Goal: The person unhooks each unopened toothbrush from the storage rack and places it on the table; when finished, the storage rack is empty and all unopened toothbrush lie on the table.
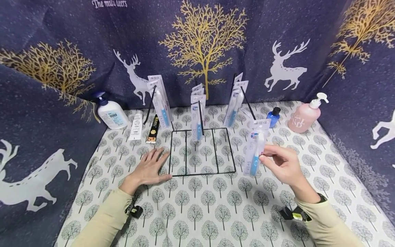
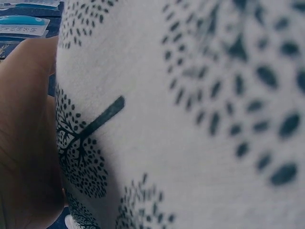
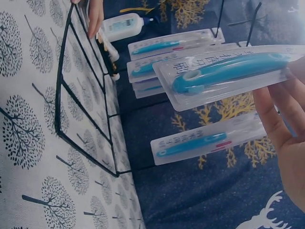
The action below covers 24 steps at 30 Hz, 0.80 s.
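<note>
My right hand (image 1: 285,164) pinches the edge of a blister-packed toothbrush (image 1: 256,151) between thumb and fingers, holding it up to the right of a black wire rack (image 1: 203,174). In the right wrist view, the pack's clear plastic and blue toothbrush handle (image 3: 228,71) show close up. My left hand (image 1: 149,168) rests on the table with fingers spread, fingertips right at the rack's left side. More packed toothbrushes hang from the rack's arms in a left group (image 1: 162,106), a middle group (image 1: 197,116) and a right group (image 1: 235,106).
Behind the left hand lie a white tube (image 1: 136,125) and a black box (image 1: 153,129), with a white pump bottle (image 1: 112,115) farther left. At the back right stand a small blue bottle (image 1: 273,117) and a pink pump bottle (image 1: 304,116). A dark patterned cloth (image 1: 259,27) hangs behind the table.
</note>
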Available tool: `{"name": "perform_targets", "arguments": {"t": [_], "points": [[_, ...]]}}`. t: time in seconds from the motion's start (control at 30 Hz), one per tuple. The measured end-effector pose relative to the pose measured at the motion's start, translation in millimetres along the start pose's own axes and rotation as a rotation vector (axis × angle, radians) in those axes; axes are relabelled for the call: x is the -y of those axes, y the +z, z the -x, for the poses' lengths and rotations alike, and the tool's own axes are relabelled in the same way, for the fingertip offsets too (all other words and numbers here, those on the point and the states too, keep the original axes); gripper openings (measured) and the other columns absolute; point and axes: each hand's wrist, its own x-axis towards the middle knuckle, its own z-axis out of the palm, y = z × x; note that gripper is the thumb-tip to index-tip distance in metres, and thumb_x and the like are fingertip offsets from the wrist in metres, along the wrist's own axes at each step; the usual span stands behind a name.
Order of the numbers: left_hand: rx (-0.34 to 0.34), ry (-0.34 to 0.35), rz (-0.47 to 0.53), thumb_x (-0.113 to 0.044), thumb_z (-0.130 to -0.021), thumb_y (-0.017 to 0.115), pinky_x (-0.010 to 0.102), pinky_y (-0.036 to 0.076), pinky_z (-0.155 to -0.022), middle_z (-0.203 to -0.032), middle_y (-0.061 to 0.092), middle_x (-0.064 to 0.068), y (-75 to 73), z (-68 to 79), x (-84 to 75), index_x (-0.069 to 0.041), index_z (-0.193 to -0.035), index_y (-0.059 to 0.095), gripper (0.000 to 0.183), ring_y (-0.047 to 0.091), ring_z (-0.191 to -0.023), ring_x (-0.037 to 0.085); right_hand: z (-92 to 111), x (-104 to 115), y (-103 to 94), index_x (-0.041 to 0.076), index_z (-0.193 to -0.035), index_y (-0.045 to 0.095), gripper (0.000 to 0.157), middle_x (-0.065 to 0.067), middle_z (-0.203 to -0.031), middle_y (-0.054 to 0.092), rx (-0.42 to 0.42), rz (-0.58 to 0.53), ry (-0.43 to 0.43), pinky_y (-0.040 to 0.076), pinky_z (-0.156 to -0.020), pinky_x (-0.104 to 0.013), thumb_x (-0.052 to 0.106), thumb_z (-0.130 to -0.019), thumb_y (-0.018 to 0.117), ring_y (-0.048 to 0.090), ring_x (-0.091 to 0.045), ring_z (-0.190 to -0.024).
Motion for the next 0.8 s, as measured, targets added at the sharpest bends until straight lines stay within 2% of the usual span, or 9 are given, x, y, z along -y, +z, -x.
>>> {"name": "perform_targets", "arguments": {"t": [0.17, 0.33, 0.53, 0.63, 0.8], "points": [[0.002, 0.003, -0.003, -0.075, -0.075, 0.044, 0.062, 0.018, -0.106, -0.152, 0.014, 0.012, -1.7, -0.5, -0.4, -0.019, -0.146, 0.020, 0.094, 0.018, -0.136, 0.039, 0.4, 9.9, -0.9, -0.026, -0.095, 0.055, 0.024, -0.021, -0.091, 0.068, -0.026, -0.051, -0.013, 0.056, -0.073, -0.023, -0.018, -0.074, 0.061, 0.067, -0.021, -0.082], [0.011, 0.001, -0.005, -0.074, -0.076, 0.044, 0.062, 0.018, -0.107, -0.153, 0.014, 0.011, -4.4, 1.0, -1.5, -0.019, -0.146, 0.020, 0.093, 0.018, -0.136, 0.039, 6.4, 15.9, -7.5, -0.021, -0.093, 0.058, 0.023, -0.011, -0.087, 0.070, -0.109, -0.004, 0.094, 0.055, -0.066, -0.017, -0.023, -0.071, 0.057, 0.066, -0.014, -0.076], [-0.007, 0.012, -0.006, -0.071, -0.077, 0.047, 0.063, 0.019, -0.106, -0.152, 0.016, 0.013, -5.8, 1.4, -1.5, -0.017, -0.145, 0.023, 0.090, 0.020, -0.135, 0.041, 12.4, 11.9, -15.8, -0.014, -0.095, 0.062, 0.037, -0.006, -0.085, 0.070, -0.192, 0.030, 0.219, 0.054, -0.066, -0.016, -0.031, -0.066, 0.047, 0.066, -0.010, -0.075], [-0.005, 0.009, 0.001, -0.071, -0.077, 0.047, 0.064, 0.018, -0.106, -0.152, 0.016, 0.013, -5.0, 2.5, -1.5, -0.017, -0.145, 0.023, 0.090, 0.019, -0.135, 0.040, 14.9, 4.4, -20.4, -0.015, -0.095, 0.060, 0.037, -0.008, -0.086, 0.070, -0.192, -0.012, 0.247, 0.054, -0.068, -0.017, -0.032, -0.067, 0.043, 0.066, -0.012, -0.076], [0.003, -0.002, 0.005, -0.073, -0.077, 0.044, 0.062, 0.017, -0.107, -0.153, 0.013, 0.010, -2.7, 2.2, -1.0, -0.019, -0.146, 0.021, 0.091, 0.017, -0.136, 0.039, 19.4, -14.3, -27.2, -0.021, -0.100, 0.054, 0.032, -0.017, -0.090, 0.068, -0.157, -0.214, 0.301, 0.055, -0.066, -0.024, -0.031, -0.074, 0.039, 0.065, -0.018, -0.074]]}}
